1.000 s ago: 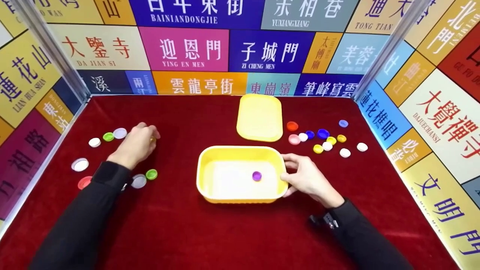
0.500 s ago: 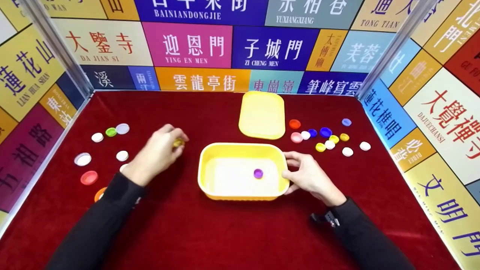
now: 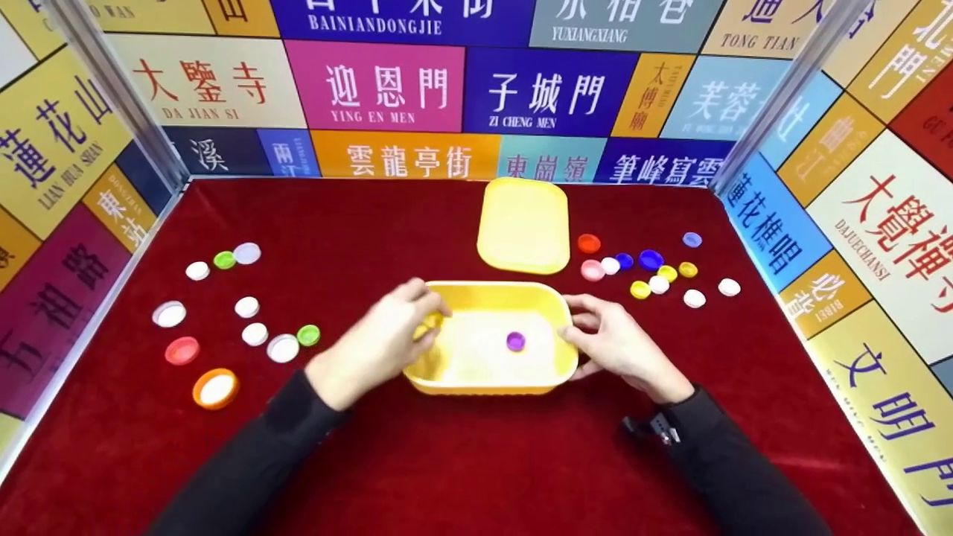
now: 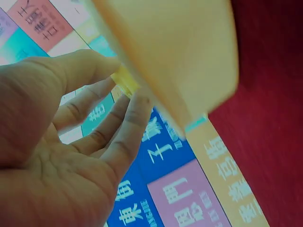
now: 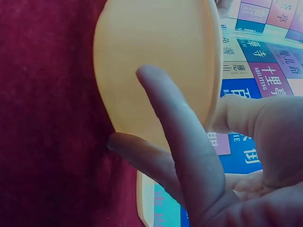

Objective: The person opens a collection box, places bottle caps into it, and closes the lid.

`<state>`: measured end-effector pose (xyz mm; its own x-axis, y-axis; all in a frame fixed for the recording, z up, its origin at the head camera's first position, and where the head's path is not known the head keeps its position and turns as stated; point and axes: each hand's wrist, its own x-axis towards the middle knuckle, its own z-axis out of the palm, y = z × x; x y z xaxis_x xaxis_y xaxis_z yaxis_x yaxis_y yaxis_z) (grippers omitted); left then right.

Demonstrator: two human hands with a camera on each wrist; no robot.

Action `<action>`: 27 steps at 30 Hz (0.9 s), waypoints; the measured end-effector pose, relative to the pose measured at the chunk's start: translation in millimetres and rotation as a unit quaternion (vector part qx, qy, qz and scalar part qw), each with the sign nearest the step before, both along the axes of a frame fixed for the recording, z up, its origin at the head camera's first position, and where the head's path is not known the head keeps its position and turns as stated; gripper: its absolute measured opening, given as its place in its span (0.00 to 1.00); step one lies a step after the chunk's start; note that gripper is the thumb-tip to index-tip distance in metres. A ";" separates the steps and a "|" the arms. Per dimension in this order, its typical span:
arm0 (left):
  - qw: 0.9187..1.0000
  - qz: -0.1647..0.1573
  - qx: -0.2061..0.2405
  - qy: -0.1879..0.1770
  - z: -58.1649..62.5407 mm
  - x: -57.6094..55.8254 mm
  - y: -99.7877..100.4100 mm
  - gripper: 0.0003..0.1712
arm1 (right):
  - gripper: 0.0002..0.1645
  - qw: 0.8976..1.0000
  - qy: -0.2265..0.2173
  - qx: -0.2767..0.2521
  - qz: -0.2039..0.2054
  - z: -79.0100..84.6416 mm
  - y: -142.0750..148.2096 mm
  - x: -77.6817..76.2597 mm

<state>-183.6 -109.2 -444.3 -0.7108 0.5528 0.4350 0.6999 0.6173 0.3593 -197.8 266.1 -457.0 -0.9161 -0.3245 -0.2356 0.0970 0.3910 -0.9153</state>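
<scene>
Over the left end of a yellow plastic container, a person's left hand holds a yellow cap pinched between thumb and fingers; the right hand grips the opposite end, its thumb at the rim. The left hand has just crossed from the left side of the red-covered desk, bringing a second cap to the container, where one purple cap lies inside. The right hand's hold is unchanged. One yellow lid lies behind. Ten caps dot the left: five whitish caps, two green caps, one lavender cap, one coral cap and one orange cap, whose white middle may be a separate piece. Twelve sit at right: four white caps, three yellowish caps, two blue caps, one periwinkle cap, one red cap and one pink cap.
</scene>
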 end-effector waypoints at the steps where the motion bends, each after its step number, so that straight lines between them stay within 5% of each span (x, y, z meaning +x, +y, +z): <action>1: 1.000 -0.005 -0.003 0.000 -1.2 2.2 3.6 0.09 | 0.39 1.000 -0.002 0.000 0.004 1.0 -0.2 -0.9; 15: 0.997 -0.049 -0.066 -0.005 -7.4 8.8 44.8 0.11 | 0.43 1.000 0.000 0.013 0.016 3.7 -3.7 -3.9; 21: 0.997 -0.044 -0.070 -0.012 -16.7 9.6 47.6 0.11 | 0.44 1.000 0.007 0.011 0.016 2.9 -4.2 -3.1; 27: 0.997 -0.043 -0.066 -0.016 -12.6 8.5 44.7 0.12 | 0.44 1.000 0.004 0.012 0.004 1.1 -1.9 -3.7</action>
<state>-175.0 -64.6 -457.0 -0.6707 0.6632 0.3322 0.7418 0.5988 0.3021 -201.6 264.2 -455.9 -0.9156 -0.3255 -0.2360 0.0867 0.4132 -0.9065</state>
